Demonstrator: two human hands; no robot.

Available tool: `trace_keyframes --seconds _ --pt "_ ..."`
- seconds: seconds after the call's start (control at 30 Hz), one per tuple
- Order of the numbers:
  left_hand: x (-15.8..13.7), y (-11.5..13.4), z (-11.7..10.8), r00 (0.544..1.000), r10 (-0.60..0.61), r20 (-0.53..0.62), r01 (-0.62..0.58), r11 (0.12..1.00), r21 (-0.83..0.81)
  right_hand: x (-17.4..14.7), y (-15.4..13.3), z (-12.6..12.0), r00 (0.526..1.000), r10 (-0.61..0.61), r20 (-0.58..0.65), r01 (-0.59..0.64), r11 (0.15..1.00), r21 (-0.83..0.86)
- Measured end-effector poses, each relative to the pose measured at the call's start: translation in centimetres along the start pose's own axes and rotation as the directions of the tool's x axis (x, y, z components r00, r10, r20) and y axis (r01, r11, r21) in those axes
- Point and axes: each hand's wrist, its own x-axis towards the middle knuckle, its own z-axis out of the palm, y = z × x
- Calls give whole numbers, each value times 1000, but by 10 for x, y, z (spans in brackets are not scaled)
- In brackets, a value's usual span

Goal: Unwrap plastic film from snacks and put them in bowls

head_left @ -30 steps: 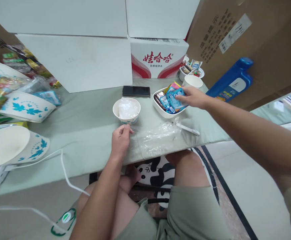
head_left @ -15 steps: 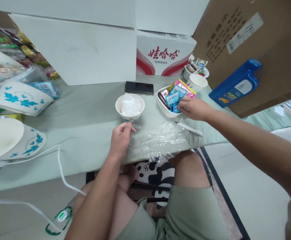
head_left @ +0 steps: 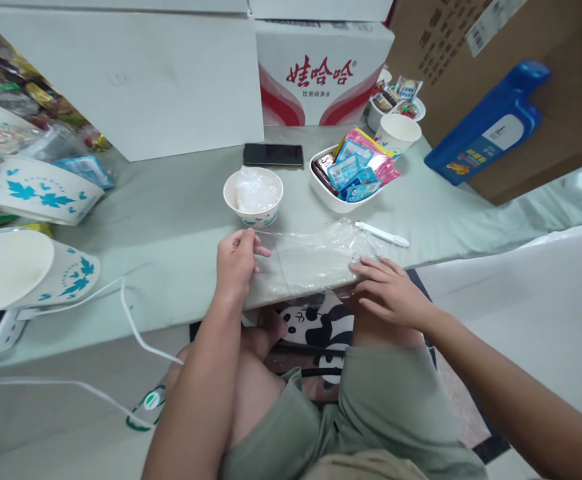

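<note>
Two hands work at a sheet of clear plastic film (head_left: pixel 311 260) lying along the near edge of the bench (head_left: pixel 161 240). The left hand (head_left: pixel 235 261) pinches its left end between thumb and forefinger, hiding the corner there; the right hand (head_left: pixel 388 290) is spread, loosely curved, with its fingertips at the film's right end. The film is so transparent that its outline is hard to follow. Behind it, a paper bowl (head_left: pixel 255 217) holds a crumpled clear bundle whose contents cannot be made out, and a white dish (head_left: pixel 335 200) holds packets with print too small to read. The white carton (head_left: pixel 315 87) reads 娃哈哈 in red, with ® and 饮用纯净水 below. The blue bottle's (head_left: pixel 485 127) label is illegible; the brown box (head_left: pixel 565 100) runs out of view, its print blurred.
</note>
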Motion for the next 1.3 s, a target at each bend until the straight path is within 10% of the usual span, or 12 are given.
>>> trace_keyframes --seconds 0.2,0.37,0.53,0.7,0.77,0.97,1.03,1.2,1.3 --pt "0 2 -3 984 41 174 -50 998 48 37 3 -26 916 169 -362 -140 984 106" --pt "4 0 -14 939 83 335 -123 987 99 83 11 -26 918 237 -317 -162 955 247" --pt "9 -1 -29 953 208 219 -213 977 0 79 3 -31 726 573 -379 -191 699 689" --pt "4 2 -25 908 132 398 -88 988 -127 64 10 -41 583 661 -473 -14 590 807" --pt "3 0 -19 911 113 397 -66 989 -132 57 15 -37 589 651 -478 38 569 821" --pt "7 -3 -8 966 138 217 -73 956 -285 41 1 1 835 539 -112 -166 441 882" --pt "7 -2 -11 974 92 207 -37 966 -255 41 -5 5 797 590 -129 -174 429 887" --pt "3 -2 -16 946 -7 324 30 997 -66 42 -9 -6 522 739 -425 81 453 888" --pt "5 -3 -13 959 55 279 -24 993 -113 36 -11 -7 655 680 -329 45 399 916"
